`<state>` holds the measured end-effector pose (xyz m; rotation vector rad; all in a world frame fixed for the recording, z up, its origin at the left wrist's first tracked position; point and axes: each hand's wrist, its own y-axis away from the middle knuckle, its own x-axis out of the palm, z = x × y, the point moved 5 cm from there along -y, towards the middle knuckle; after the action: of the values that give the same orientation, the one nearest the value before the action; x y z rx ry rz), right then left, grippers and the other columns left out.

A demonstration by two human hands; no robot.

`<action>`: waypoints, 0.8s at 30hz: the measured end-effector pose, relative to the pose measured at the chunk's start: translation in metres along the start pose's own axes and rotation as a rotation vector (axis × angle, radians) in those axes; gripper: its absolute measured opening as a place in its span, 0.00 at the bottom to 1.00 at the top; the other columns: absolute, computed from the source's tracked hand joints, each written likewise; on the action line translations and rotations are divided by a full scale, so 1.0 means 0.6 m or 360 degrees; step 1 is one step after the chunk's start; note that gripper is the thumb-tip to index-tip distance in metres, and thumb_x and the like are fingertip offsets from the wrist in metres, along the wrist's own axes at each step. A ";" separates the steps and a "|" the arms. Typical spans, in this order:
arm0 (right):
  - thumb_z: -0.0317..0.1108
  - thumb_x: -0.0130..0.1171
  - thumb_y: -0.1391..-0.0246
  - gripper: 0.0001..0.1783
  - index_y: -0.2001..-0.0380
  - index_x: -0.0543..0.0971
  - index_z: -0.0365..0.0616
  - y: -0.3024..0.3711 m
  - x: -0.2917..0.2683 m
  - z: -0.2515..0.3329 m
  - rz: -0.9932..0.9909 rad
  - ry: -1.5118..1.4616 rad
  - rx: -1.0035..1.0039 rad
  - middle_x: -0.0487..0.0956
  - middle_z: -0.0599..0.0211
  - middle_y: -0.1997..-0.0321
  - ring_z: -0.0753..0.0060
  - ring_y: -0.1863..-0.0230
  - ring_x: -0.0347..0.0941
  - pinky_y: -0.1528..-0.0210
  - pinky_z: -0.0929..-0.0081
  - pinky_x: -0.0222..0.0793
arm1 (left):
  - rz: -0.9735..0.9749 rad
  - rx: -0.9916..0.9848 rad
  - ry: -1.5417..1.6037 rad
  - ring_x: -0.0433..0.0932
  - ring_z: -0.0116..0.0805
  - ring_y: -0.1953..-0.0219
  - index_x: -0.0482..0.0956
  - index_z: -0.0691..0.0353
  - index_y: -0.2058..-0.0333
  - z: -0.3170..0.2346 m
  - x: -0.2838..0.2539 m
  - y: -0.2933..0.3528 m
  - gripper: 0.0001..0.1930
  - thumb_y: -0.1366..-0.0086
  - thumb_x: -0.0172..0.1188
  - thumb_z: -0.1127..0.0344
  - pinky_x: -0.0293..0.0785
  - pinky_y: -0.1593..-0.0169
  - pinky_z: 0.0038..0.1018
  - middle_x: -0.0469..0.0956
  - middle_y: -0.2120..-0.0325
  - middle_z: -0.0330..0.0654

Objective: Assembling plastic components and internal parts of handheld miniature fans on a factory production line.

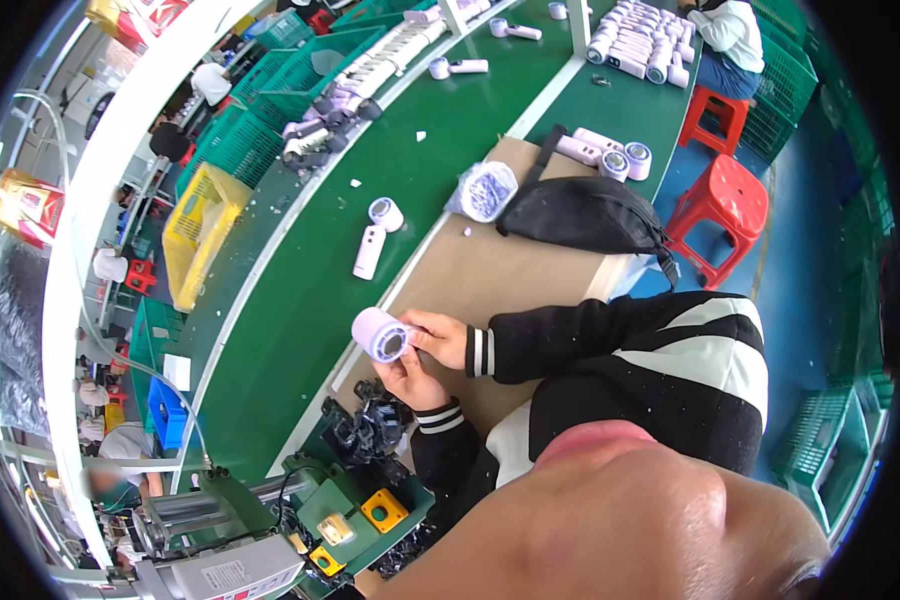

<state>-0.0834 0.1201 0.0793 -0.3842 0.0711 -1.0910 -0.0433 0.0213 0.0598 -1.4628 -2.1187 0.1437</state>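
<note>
A lavender hair dryer (374,332), or a similar device with a cylindrical head, is held above the near edge of the green bench. Its round dark grille faces toward me. My left hand (415,384) grips it from below, fingers closed near the grille rim. My right hand (440,338) is closed at its right side, with fingertips touching the left hand's area. The handle is mostly hidden by my fingers. Beyond it, another lavender dryer (370,250) lies on the bench. Close to my left forearm sits a pile of black parts (368,425).
Brown cardboard (440,275) covers the near bench, bearing a black bag (580,213) and a plastic bag of small parts (485,190). More dryers (642,45) lie farther off. A machine with yellow button boxes (383,510) stands lower left. Red stools (722,210) stand right; a person sits beyond.
</note>
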 end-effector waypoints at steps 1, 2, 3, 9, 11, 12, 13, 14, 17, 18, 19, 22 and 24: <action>0.31 0.44 0.35 0.15 0.49 0.71 0.38 0.003 0.001 0.006 -0.0039 -0.0093 -0.0087 0.76 0.62 0.57 0.71 0.54 0.71 0.48 0.73 0.66 | 0.0064 -0.0006 -0.0058 0.74 0.35 0.52 0.67 0.69 0.48 -0.004 -0.001 -0.002 0.15 0.32 0.52 0.73 0.71 0.47 0.30 0.73 0.53 0.46; 0.29 0.44 0.35 0.14 0.49 0.71 0.38 0.005 0.000 0.009 -0.0089 -0.0130 -0.0140 0.76 0.64 0.58 0.74 0.54 0.70 0.49 0.75 0.67 | 0.0102 0.0014 -0.0010 0.74 0.35 0.52 0.67 0.69 0.48 -0.008 0.006 -0.006 0.15 0.32 0.52 0.73 0.71 0.47 0.31 0.73 0.53 0.46; 0.29 0.44 0.35 0.14 0.49 0.71 0.38 0.002 -0.003 0.009 -0.0090 -0.0126 -0.0160 0.76 0.64 0.58 0.74 0.54 0.70 0.49 0.75 0.67 | 0.0140 0.0030 0.0038 0.73 0.36 0.51 0.68 0.69 0.49 -0.013 0.013 -0.010 0.15 0.32 0.52 0.73 0.70 0.47 0.31 0.74 0.53 0.46; 0.35 0.45 0.33 0.12 0.54 0.73 0.40 -0.007 -0.019 0.018 -0.0046 0.0012 -0.0085 0.75 0.65 0.62 0.75 0.58 0.70 0.51 0.74 0.67 | 0.0144 0.0012 -0.0068 0.72 0.37 0.49 0.66 0.69 0.47 -0.007 0.018 -0.015 0.16 0.31 0.52 0.70 0.68 0.44 0.32 0.73 0.51 0.47; 0.36 0.45 0.33 0.13 0.52 0.72 0.40 -0.013 -0.026 0.016 -0.0002 -0.0103 0.0095 0.75 0.66 0.61 0.75 0.58 0.70 0.51 0.74 0.67 | 0.0131 0.0016 -0.0093 0.71 0.37 0.47 0.65 0.69 0.46 -0.013 0.031 -0.013 0.18 0.31 0.52 0.69 0.67 0.43 0.32 0.71 0.49 0.48; 0.36 0.45 0.33 0.13 0.51 0.71 0.41 -0.014 -0.024 0.011 0.0053 -0.0223 0.0274 0.75 0.66 0.60 0.76 0.57 0.69 0.51 0.74 0.68 | 0.0139 0.0048 -0.0317 0.71 0.37 0.47 0.64 0.69 0.45 -0.011 0.025 -0.011 0.19 0.31 0.53 0.68 0.66 0.43 0.32 0.71 0.49 0.48; 0.37 0.45 0.32 0.14 0.49 0.70 0.42 -0.014 -0.018 0.001 0.0110 -0.0352 0.0451 0.75 0.67 0.59 0.76 0.57 0.69 0.51 0.74 0.68 | 0.0147 0.0083 -0.0549 0.70 0.36 0.46 0.63 0.69 0.44 -0.006 0.016 -0.010 0.20 0.31 0.53 0.67 0.66 0.43 0.33 0.71 0.48 0.48; 0.35 0.45 0.33 0.19 0.42 0.65 0.43 -0.023 -0.023 -0.044 0.0118 -0.0432 0.0191 0.75 0.65 0.52 0.75 0.50 0.69 0.46 0.73 0.67 | 0.0148 0.0119 -0.0469 0.72 0.36 0.49 0.63 0.69 0.44 -0.003 0.020 -0.013 0.21 0.31 0.53 0.66 0.68 0.45 0.32 0.72 0.50 0.49; 0.30 0.47 0.35 0.24 0.37 0.61 0.44 -0.017 -0.020 -0.056 0.0333 -0.0345 0.0146 0.73 0.62 0.45 0.73 0.43 0.67 0.40 0.71 0.64 | 0.0041 -0.0031 -0.0148 0.74 0.36 0.52 0.62 0.69 0.44 0.015 -0.004 -0.009 0.20 0.31 0.52 0.66 0.71 0.49 0.32 0.73 0.52 0.49; 0.27 0.49 0.37 0.26 0.36 0.60 0.45 -0.014 -0.023 -0.056 0.0390 -0.0245 0.0302 0.73 0.60 0.43 0.71 0.41 0.66 0.37 0.70 0.62 | -0.0010 -0.0036 -0.0173 0.75 0.36 0.54 0.62 0.69 0.43 0.013 -0.006 -0.007 0.20 0.30 0.52 0.68 0.73 0.51 0.31 0.74 0.53 0.49; 0.27 0.49 0.37 0.26 0.36 0.60 0.45 -0.014 -0.024 -0.057 0.0391 -0.0247 0.0311 0.73 0.60 0.43 0.71 0.41 0.66 0.37 0.70 0.62 | -0.0015 -0.0044 -0.0174 0.75 0.36 0.54 0.62 0.69 0.43 0.014 -0.010 -0.004 0.20 0.30 0.52 0.68 0.73 0.51 0.31 0.74 0.53 0.49; 0.23 0.49 0.38 0.27 0.36 0.62 0.44 -0.012 -0.026 -0.045 0.0363 -0.0249 0.0268 0.74 0.61 0.44 0.70 0.41 0.67 0.37 0.70 0.62 | -0.0004 -0.0186 -0.0213 0.74 0.36 0.51 0.60 0.69 0.41 0.021 -0.027 -0.004 0.21 0.31 0.50 0.71 0.71 0.48 0.31 0.73 0.51 0.51; 0.22 0.48 0.40 0.27 0.37 0.64 0.45 -0.014 -0.031 -0.055 0.0311 -0.0181 0.0201 0.75 0.60 0.46 0.69 0.44 0.69 0.40 0.70 0.64 | 0.0054 -0.0181 -0.0288 0.73 0.37 0.49 0.59 0.70 0.41 0.016 -0.024 -0.002 0.22 0.31 0.50 0.72 0.70 0.46 0.30 0.72 0.49 0.52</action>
<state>-0.1071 0.1243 0.0488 -0.3181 -0.0599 -0.8742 -0.0453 0.0102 0.0467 -1.6058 -2.2793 0.1772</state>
